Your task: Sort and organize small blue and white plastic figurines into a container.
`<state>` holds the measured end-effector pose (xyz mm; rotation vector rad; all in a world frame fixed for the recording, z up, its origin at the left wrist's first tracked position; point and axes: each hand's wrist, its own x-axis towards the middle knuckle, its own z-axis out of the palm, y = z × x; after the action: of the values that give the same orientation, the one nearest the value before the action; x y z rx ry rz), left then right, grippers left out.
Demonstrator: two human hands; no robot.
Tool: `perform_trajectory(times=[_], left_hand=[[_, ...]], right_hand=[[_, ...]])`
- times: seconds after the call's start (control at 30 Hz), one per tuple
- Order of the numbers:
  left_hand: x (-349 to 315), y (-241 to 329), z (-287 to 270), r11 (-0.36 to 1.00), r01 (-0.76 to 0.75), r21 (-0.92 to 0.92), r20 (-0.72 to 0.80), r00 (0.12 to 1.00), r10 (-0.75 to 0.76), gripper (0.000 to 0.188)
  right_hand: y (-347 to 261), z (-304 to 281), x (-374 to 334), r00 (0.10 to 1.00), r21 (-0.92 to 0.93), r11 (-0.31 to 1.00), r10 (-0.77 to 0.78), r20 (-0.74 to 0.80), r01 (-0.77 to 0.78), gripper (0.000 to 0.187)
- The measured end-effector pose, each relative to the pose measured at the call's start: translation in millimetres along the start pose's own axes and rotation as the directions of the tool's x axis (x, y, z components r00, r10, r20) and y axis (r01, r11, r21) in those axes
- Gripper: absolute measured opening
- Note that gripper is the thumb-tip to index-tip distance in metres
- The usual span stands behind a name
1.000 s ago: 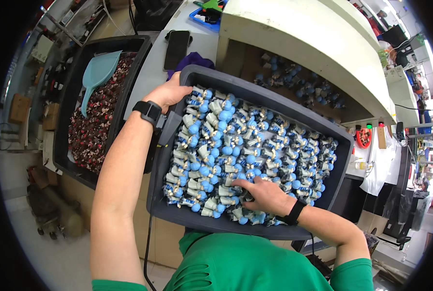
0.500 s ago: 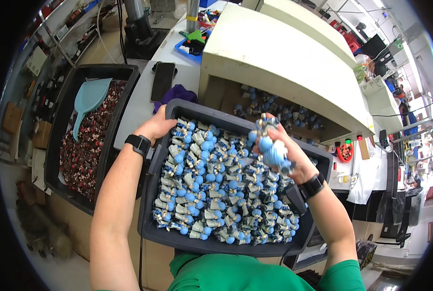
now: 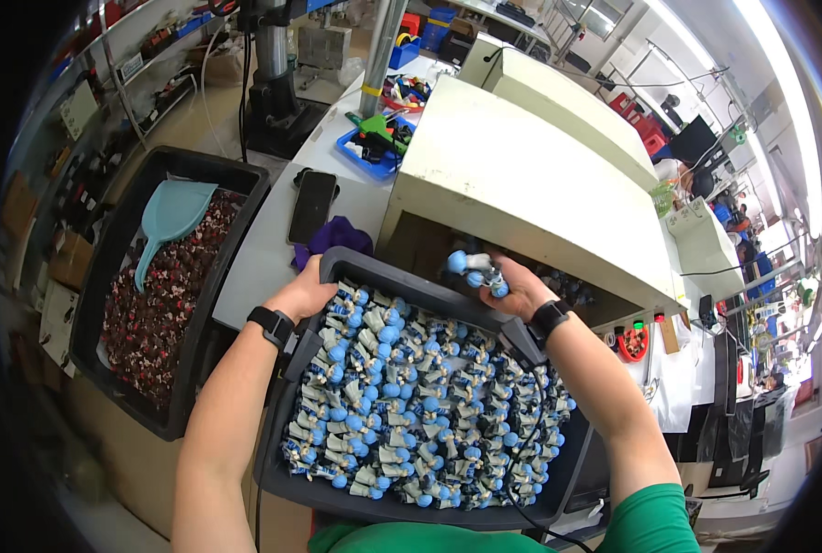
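Observation:
A dark grey tray [image 3: 385, 274] full of small figurines [image 3: 393, 391] with light blue heads, laid in close rows, is in front of me. My left hand [image 3: 305, 293] is closed on its far left corner, with the thumb over the rim. Beyond the far rim, at the mouth of a cream-coloured housing [image 3: 522, 175], my right hand [image 3: 520, 291] grips a few blue-and-white figurines [image 3: 472, 265]. Their lower parts are partly hidden by my fingers. Each wrist wears a black band, and a small dark box sits next to each one.
To the left stands a black bin [image 3: 262, 198] of small dark red and pale pieces, with a light blue dustpan [image 3: 173, 217] on top. A phone [image 3: 312, 207], a purple cloth [image 3: 339, 238] and a blue parts tray [image 3: 360, 157] lie on the white table. More figurines show inside the housing.
My right hand has moved from above the tray to the housing's opening, still holding figurines. My left hand stays on the tray corner. The view has shifted, and the tray appears lower.

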<state>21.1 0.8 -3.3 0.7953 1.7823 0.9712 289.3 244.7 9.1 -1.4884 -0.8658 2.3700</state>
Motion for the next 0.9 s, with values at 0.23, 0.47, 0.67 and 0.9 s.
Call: perform_trajectory(times=[0.23,0.47,0.67,0.9], left_hand=[[5,-10,3,1.000,0.000,-0.015,-0.017,1.000,0.000,0.056],[-6,23,0,1.000,-0.024,-0.019,0.056,0.998,0.025,0.052],[15,2,2,0.998,-0.056,0.021,0.036,0.998,0.055,0.058],[6,-10,-3,0.989,-0.126,-0.074,0.123,0.983,0.134,0.064]], right_hand=[[15,-6,-5,0.887,-0.059,0.902,-0.432,-0.166,0.428,0.034],[53,2,-104,0.705,-0.753,0.271,-0.625,0.336,0.599,0.026],[114,36,-109,0.672,-0.748,-0.089,-0.380,0.636,0.657,0.030],[136,138,-40,0.626,-0.714,-0.466,-0.359,0.692,0.523,0.066]])
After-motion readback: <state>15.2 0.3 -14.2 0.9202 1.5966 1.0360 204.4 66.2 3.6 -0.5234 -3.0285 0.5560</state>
